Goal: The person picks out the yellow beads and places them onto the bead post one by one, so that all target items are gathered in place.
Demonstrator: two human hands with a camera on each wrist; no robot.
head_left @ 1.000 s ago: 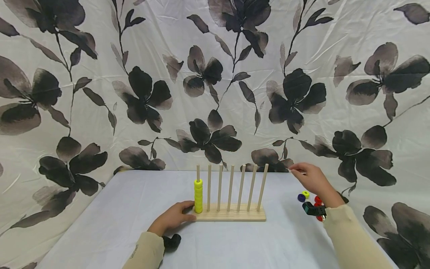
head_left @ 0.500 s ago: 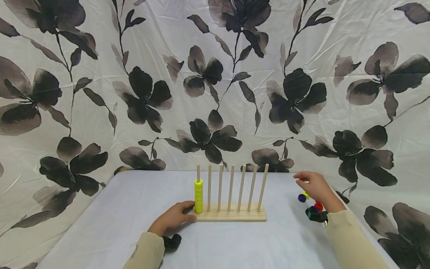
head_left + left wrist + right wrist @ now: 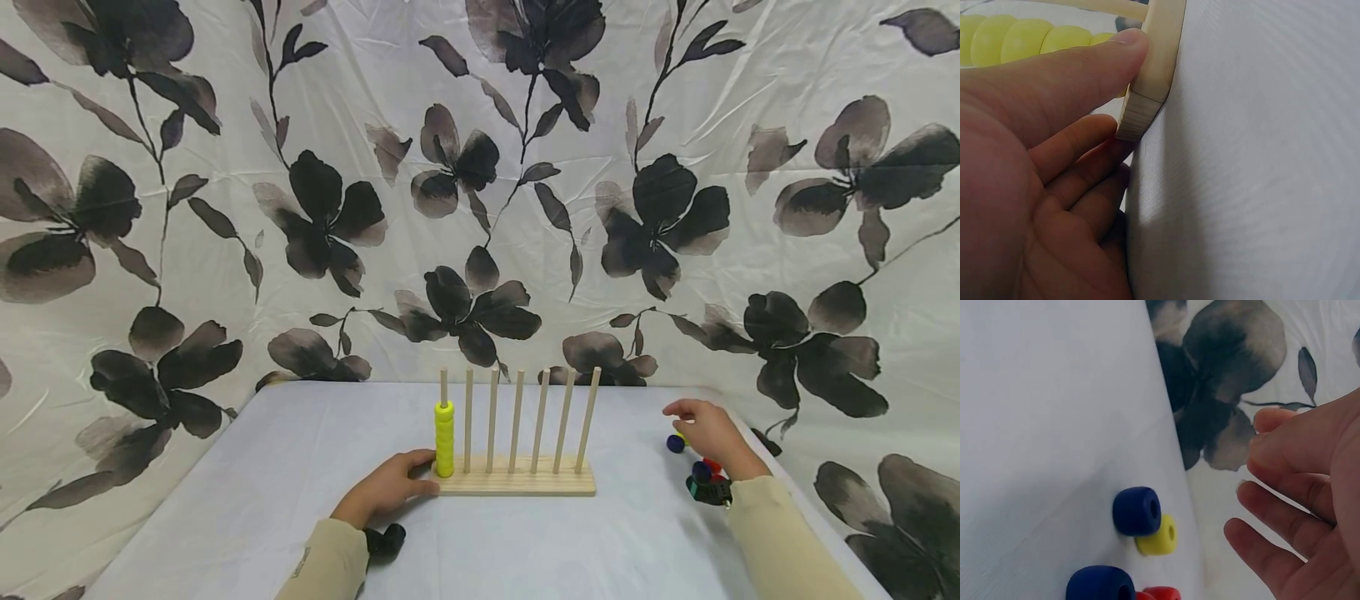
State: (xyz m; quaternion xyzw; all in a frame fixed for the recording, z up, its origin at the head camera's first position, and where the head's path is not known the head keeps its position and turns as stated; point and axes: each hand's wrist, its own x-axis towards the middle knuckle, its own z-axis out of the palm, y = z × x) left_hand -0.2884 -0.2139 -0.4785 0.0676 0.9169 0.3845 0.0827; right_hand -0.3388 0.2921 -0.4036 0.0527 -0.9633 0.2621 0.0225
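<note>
A wooden peg rack [image 3: 517, 483] stands on the table with several upright pegs. Its leftmost peg carries a stack of yellow beads [image 3: 445, 442]; the other pegs are bare. My left hand [image 3: 384, 487] holds the left end of the base, thumb [image 3: 1100, 59] along the front edge and fingers behind. Above the loose beads at the right is my right hand [image 3: 711, 432], fingers loosely bent and nothing between them. Below it in the right wrist view lie a blue bead [image 3: 1135, 511], a yellow bead [image 3: 1159, 539], a second blue bead [image 3: 1092, 584] and red beads [image 3: 1165, 592].
A white cloth covers the table [image 3: 495, 550]. Behind it hangs a flower-printed curtain [image 3: 390, 250]. The loose beads lie near the table's right edge, partly hidden by the right hand and its wrist camera [image 3: 708, 490].
My right hand has come down and slightly right, closer over the loose beads. The left hand and the peg rack stay where they were.
</note>
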